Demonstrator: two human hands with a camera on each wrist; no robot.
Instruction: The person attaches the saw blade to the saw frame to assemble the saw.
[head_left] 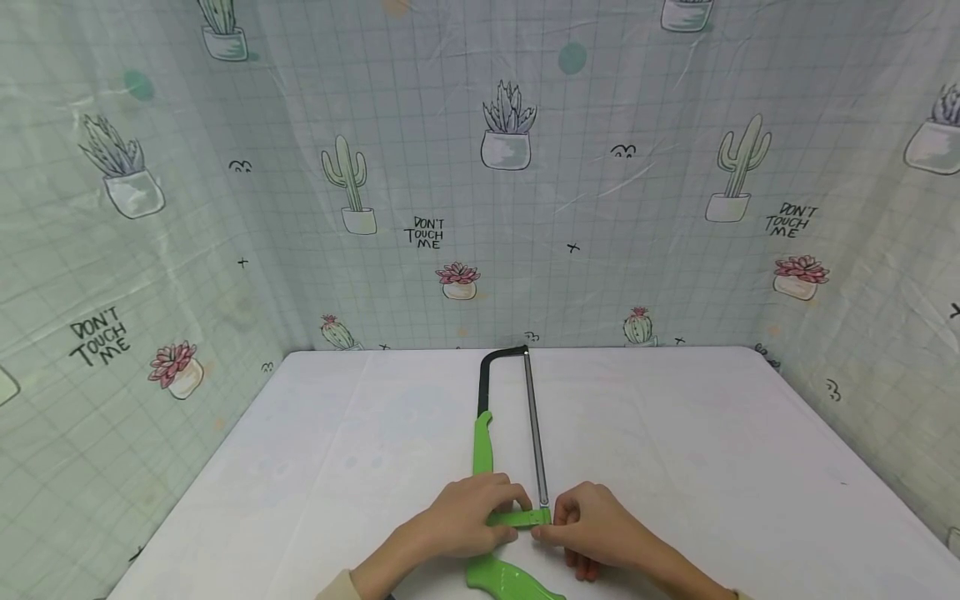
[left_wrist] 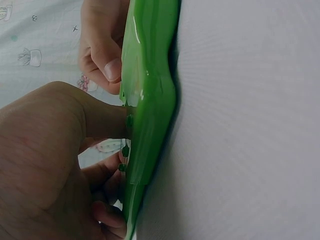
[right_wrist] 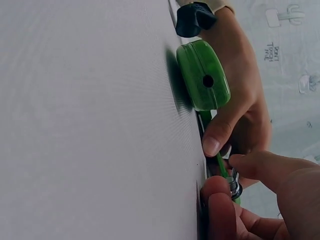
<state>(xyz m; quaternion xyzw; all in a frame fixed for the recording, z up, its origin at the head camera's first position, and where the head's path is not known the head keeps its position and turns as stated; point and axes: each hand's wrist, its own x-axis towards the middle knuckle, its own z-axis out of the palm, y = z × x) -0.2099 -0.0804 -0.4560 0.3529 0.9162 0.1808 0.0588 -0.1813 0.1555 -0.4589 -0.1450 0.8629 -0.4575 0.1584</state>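
A hacksaw (head_left: 482, 442) with a green handle (head_left: 510, 581), black front frame (head_left: 483, 387) and grey blade (head_left: 535, 425) lies flat on the white table, its handle toward me. My left hand (head_left: 474, 518) reaches over the frame and grips the green crossbar (head_left: 517, 519) between thumb and fingers. At the blade's near end, my right hand (head_left: 596, 527) pinches a small metal screw fitting (right_wrist: 234, 186) that sticks out of the crossbar. In the left wrist view the green frame (left_wrist: 150, 95) partly hides the right fingers.
The white table (head_left: 337, 450) runs back to a curtain (head_left: 570, 192) printed with potted cacti, which also lines both sides. A black device (right_wrist: 194, 19) sits at the left wrist, beside the handle's butt end.
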